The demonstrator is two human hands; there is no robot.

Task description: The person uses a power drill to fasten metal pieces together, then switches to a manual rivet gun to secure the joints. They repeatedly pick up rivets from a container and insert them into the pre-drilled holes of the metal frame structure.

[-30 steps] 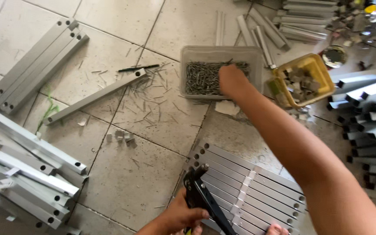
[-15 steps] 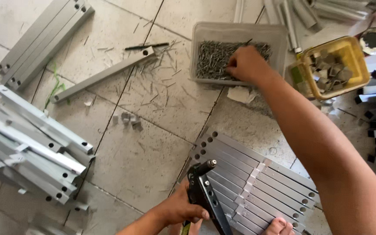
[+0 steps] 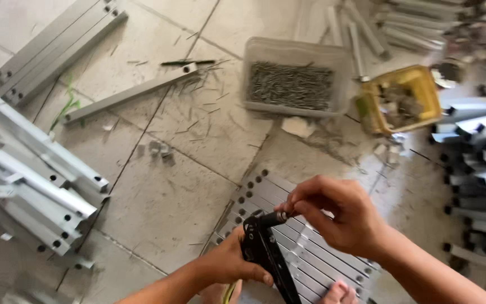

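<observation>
Rivet tool point(image 3: 265, 247), black: left hand point(image 3: 232, 262) closed around handles; right hand point(image 3: 338, 211) fingertips pinched at nose, probably on a rivet; over perforated metal slats point(image 3: 310, 253)

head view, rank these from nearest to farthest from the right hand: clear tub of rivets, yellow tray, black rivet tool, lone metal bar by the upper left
1. black rivet tool: its nose is at the right hand's fingertips, just left of it.
2. clear tub of rivets: above the hand, up the floor.
3. yellow tray: upper right; nearly level with the tub, too close to call.
4. lone metal bar: far upper left.
</observation>
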